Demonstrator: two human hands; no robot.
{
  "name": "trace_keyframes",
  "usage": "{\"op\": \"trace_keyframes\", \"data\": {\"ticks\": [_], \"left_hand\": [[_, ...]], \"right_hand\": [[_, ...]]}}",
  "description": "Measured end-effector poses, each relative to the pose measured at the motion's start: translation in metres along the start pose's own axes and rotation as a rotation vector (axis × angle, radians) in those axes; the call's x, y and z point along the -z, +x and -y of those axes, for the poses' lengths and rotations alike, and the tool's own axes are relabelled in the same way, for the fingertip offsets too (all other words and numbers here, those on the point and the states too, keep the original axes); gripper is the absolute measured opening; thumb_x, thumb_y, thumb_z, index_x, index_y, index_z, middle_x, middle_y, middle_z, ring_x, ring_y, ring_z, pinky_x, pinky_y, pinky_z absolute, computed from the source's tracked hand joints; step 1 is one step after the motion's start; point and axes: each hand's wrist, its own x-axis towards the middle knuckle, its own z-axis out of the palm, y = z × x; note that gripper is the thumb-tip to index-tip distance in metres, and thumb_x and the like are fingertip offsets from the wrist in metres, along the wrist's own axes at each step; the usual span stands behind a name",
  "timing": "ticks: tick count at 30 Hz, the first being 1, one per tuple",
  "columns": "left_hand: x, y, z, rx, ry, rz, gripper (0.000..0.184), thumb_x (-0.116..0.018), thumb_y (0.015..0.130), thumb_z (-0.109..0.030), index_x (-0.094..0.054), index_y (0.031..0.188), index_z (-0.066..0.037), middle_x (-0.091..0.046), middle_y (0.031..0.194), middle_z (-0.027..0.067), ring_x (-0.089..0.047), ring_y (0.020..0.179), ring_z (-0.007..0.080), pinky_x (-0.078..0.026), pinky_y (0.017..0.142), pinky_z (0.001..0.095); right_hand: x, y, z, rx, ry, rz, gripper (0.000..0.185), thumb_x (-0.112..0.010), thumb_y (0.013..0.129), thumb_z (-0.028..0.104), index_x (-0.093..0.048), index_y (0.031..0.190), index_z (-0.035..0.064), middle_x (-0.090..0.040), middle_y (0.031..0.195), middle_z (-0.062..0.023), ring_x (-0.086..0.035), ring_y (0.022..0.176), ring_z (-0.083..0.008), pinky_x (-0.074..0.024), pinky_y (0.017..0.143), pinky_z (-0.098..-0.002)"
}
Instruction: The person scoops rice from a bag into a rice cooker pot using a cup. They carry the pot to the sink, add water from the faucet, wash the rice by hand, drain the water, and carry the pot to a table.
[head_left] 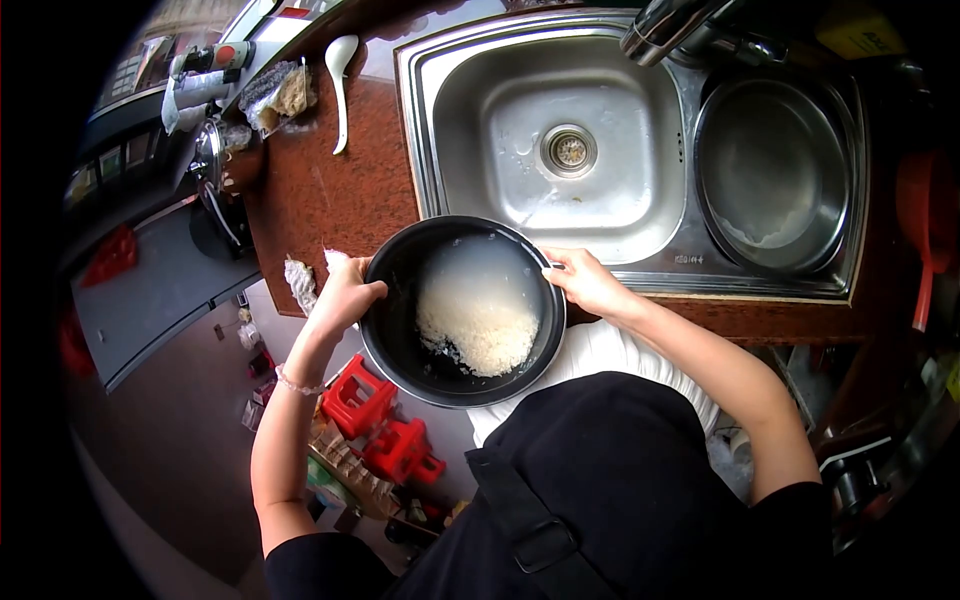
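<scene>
A dark rice cooker inner pot [383,345] is held at the counter's front edge, near the sink. Wet white rice [478,325] lies in it toward my body, and cloudy water [480,265] covers the side nearer the sink, so the pot looks tilted that way. My left hand [345,292] grips the left rim, its thumb over the edge. On the opposite rim, my right hand [583,280] is closed with the thumb on top. The fingers under the rim are partly hidden.
Beyond the pot is a steel sink [650,215] with a drain [569,151] and a faucet [665,30]. A round metal basin [770,160] with cloudy liquid sits at right. A white spoon [341,95] lies on the counter [375,190]. Red stools [375,420] stand below left.
</scene>
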Motion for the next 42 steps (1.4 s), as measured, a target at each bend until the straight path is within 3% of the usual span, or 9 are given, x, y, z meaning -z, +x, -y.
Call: {"op": "trace_keyframes", "data": {"ticks": [10,13,17,20,22,24,28,37,42], "left_hand": [[-0.006,0.004,0.010,-0.055,0.013,-0.063,0.020,-0.051,0.067,0.002,-0.058,0.084,0.010,-0.061,0.067,0.0093,-0.059,0.063,0.0119,-0.048,0.061,0.0263],[-0.008,-0.001,-0.004,-0.050,0.109,-0.101,0.022,-0.051,0.067,0.001,-0.057,0.086,0.011,-0.061,0.067,0.0122,-0.060,0.064,0.0144,-0.048,0.063,0.0284],[-0.007,0.004,-0.012,-0.043,0.165,-0.103,0.022,-0.051,0.068,-0.001,-0.057,0.085,0.010,-0.061,0.066,0.0148,-0.062,0.065,0.0178,-0.048,0.063,0.0301],[-0.005,0.008,-0.011,-0.066,0.191,-0.082,0.022,-0.052,0.068,-0.002,-0.057,0.085,0.010,-0.061,0.066,0.0164,-0.063,0.064,0.0196,-0.048,0.063,0.0306],[-0.004,0.007,-0.013,-0.093,0.198,-0.072,0.021,-0.053,0.067,-0.003,-0.057,0.083,0.011,-0.060,0.065,0.0179,-0.062,0.063,0.0201,-0.048,0.063,0.0311],[-0.004,0.009,-0.012,-0.084,0.240,-0.082,0.021,-0.053,0.067,-0.003,-0.057,0.081,0.011,-0.060,0.064,0.0193,-0.063,0.063,0.0215,-0.048,0.062,0.0319],[-0.005,0.009,-0.012,-0.118,0.273,-0.103,0.019,-0.053,0.066,-0.004,-0.057,0.079,0.010,-0.059,0.062,0.0211,-0.063,0.063,0.0242,-0.048,0.061,0.0330],[-0.004,0.008,-0.005,-0.112,0.289,-0.129,0.019,-0.053,0.066,-0.005,-0.058,0.079,0.010,-0.059,0.063,0.0219,-0.063,0.060,0.0267,-0.049,0.058,0.0350],[-0.002,0.008,-0.001,-0.146,0.293,-0.144,0.019,-0.054,0.066,-0.005,-0.058,0.078,0.009,-0.059,0.064,0.0221,-0.063,0.061,0.0272,-0.049,0.059,0.0349]], "right_hand": [[0.008,0.002,-0.007,0.029,-0.062,-0.025,0.040,-0.048,0.084,0.007,-0.043,0.122,-0.0052,-0.057,0.111,-0.0173,-0.056,0.096,-0.0188,-0.0422,0.084,-0.0290],[0.011,0.009,-0.016,0.081,-0.071,-0.059,0.040,-0.045,0.085,0.009,-0.043,0.124,0.0004,-0.050,0.081,-0.0018,-0.042,0.065,-0.0071,-0.0333,0.057,-0.0211],[0.015,0.010,-0.015,0.073,-0.051,-0.030,0.041,-0.045,0.087,0.011,-0.042,0.127,0.0039,-0.047,0.063,0.0069,-0.035,0.048,-0.0003,-0.0294,0.043,-0.0163],[0.021,0.003,0.007,-0.118,-0.175,0.038,0.042,-0.050,0.083,0.010,-0.043,0.124,0.0002,-0.054,0.086,-0.0081,-0.050,0.074,-0.0135,-0.0394,0.064,-0.0256],[0.020,0.000,0.013,0.030,-0.534,-0.084,0.044,-0.055,0.079,0.009,-0.045,0.121,-0.0002,-0.057,0.096,-0.0149,-0.057,0.086,-0.0207,-0.0437,0.073,-0.0314],[0.012,-0.006,0.015,0.524,-1.093,-0.383,0.045,-0.059,0.076,0.009,-0.047,0.118,0.0026,-0.054,0.091,-0.0132,-0.054,0.085,-0.0216,-0.0424,0.071,-0.0334],[-0.022,0.016,0.025,0.804,-1.270,-0.075,0.046,-0.062,0.070,0.012,-0.048,0.113,0.0049,-0.049,0.105,-0.0117,-0.048,0.101,-0.0280,-0.0408,0.084,-0.0370],[-0.086,0.080,-0.010,0.257,-1.495,0.199,0.076,-0.068,0.067,0.037,-0.036,0.127,0.0040,-0.043,0.120,-0.0199,-0.049,0.106,-0.0321,-0.0445,0.083,-0.0414],[-0.111,0.055,-0.021,-0.147,-1.526,0.449,0.070,-0.060,0.073,0.026,-0.028,0.132,0.0059,-0.040,0.126,-0.0200,-0.047,0.112,-0.0328,-0.0463,0.082,-0.0418]]}}
